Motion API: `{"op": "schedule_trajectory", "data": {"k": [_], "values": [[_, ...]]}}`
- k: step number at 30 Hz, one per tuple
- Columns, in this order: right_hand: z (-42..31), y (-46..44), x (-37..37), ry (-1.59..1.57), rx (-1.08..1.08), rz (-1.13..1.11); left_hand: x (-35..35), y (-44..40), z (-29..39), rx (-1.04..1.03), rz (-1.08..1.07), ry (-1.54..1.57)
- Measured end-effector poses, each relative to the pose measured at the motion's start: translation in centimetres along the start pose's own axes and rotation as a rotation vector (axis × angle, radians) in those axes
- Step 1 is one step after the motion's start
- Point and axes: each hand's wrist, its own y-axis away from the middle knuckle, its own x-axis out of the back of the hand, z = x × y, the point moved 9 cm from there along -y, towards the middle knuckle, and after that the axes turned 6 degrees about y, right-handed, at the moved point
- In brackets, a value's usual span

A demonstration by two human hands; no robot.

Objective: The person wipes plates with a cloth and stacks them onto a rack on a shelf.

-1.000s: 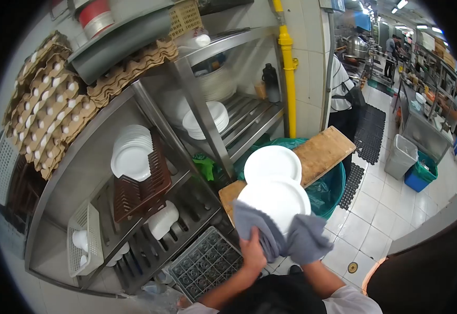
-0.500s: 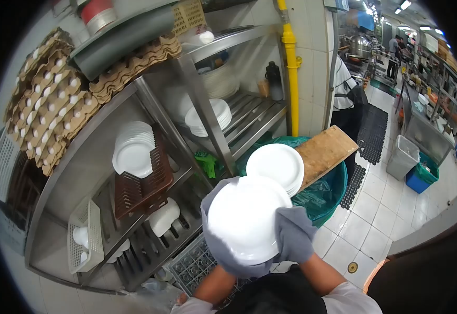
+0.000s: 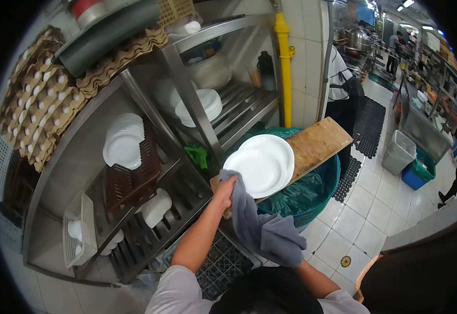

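Note:
My left hand [image 3: 226, 192] is closed on one end of a grey cloth [image 3: 246, 214], at the near left edge of the white plates [image 3: 262, 166]. These plates rest on a wooden board [image 3: 320, 144] laid across a large green bin [image 3: 312, 201]. One plate overlaps the others, its near edge beside the cloth. The other end of the cloth covers my right hand, near the bin's front rim, so its fingers are hidden.
Left stands a steel rack [image 3: 134, 86] with a brown dish rack [image 3: 134, 180], stacked plates [image 3: 123, 149] and a white basket [image 3: 82, 230]. Egg trays [image 3: 42, 99] sit above. A glass crate [image 3: 220, 264] is below. A person in dark trousers [image 3: 343, 112] stands beyond the bin.
The wiped plate has moved from between my cloth-covered hands forward onto the plates on the board. My left hand has come out from under the cloth; my right hand has drawn back.

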Motion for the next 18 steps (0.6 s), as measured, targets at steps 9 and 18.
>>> {"op": "schedule_trajectory", "data": {"k": [9, 18], "values": [[7.9, -2.9, 8.9, -0.490, -0.499, -0.115, 1.5, 4.0, 5.5, -0.283, -0.106, -1.012], [2.1, -4.5, 12.6, -0.312, -0.457, -0.017, 14.8, 11.2, 34.7, -1.147, 0.444, -1.089]]}}
